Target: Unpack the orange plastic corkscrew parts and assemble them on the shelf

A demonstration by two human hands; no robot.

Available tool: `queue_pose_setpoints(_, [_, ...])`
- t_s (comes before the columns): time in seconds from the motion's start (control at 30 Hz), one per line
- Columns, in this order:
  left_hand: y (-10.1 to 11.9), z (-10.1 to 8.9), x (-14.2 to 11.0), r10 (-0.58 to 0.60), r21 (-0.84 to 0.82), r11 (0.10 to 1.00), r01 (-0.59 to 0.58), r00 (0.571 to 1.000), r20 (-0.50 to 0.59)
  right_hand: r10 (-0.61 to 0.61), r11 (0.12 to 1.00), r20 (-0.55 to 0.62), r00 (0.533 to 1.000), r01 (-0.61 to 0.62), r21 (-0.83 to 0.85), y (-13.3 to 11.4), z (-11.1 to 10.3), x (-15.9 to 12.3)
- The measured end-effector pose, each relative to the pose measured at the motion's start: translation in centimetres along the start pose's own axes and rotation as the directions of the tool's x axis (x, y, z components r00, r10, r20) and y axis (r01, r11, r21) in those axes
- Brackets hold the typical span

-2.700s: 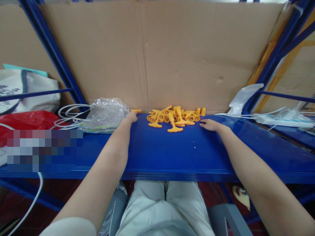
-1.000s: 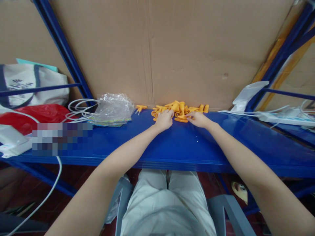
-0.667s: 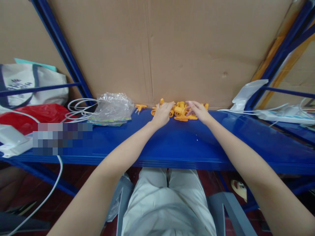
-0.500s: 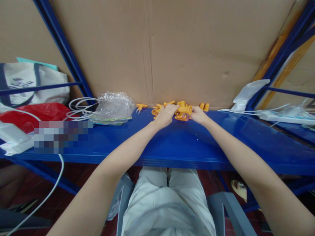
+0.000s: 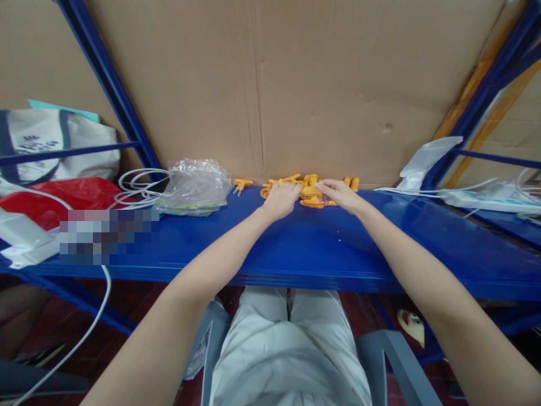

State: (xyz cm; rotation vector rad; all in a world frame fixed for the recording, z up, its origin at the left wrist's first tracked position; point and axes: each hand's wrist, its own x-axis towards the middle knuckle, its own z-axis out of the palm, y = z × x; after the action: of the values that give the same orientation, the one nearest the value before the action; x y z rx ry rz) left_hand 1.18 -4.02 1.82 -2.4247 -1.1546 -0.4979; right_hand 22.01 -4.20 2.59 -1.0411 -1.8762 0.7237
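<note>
Both hands are at the back of the blue table, among several yellow-orange plastic parts. My left hand (image 5: 282, 200) is closed at the left side of a rounded yellow plastic part (image 5: 311, 185), fingertips against it. My right hand (image 5: 341, 194) is closed at the right side of that part, thumb and fingers drawn together, covering its end. Another yellow piece (image 5: 311, 202) lies low between the hands. More yellow pieces (image 5: 291, 178) lie behind my left hand, partly hidden by it. Two small upright yellow pieces (image 5: 355, 184) stand just behind my right hand.
A yellow branched piece (image 5: 243, 184) with small metal-looking screws or springs lies to the left. Beside it are stacked clear plastic bags (image 5: 196, 189) and a coiled white cable (image 5: 137, 189). The blue tabletop (image 5: 313, 242) meets a cardboard wall (image 5: 316, 90). White packaging (image 5: 426, 163) stands at right.
My right hand has moved slightly up and inward, now covering the open end of the yellow part, which faced right before. My left hand has shifted slightly left and down.
</note>
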Motion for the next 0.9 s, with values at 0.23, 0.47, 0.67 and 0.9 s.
queue_pose_setpoints(0.23, [0.1, -0.5, 0.2, 0.006, -0.029, 1.000, -0.004, 0.998, 0.062, -0.240, 0.909, 0.061, 0.969, 0.247, -0.335, 0.6, -1.4, 0.2])
queue_pose_setpoints(0.47, [-0.3, -0.6, 0.1, -0.096, -0.105, 0.988, 0.111, 0.986, 0.134, -0.383, 0.496, 0.142, 0.913, 0.333, -0.802, 0.0, -0.3, -0.5])
queue_pose_setpoints(0.67, [-1.0, 0.1, -0.1, -0.101, -0.153, 0.980, 0.127, 0.981, 0.163, -0.393, 0.422, 0.173, 0.903, 0.344, -0.838, 0.8, 1.6, -0.8])
queue_pose_setpoints(0.9, [-0.6, -0.1, -0.2, -0.096, -0.129, 0.984, 0.122, 0.977, 0.190, -0.378, 0.385, 0.217, 0.900, 0.366, -0.847, 1.0, 2.6, -0.7])
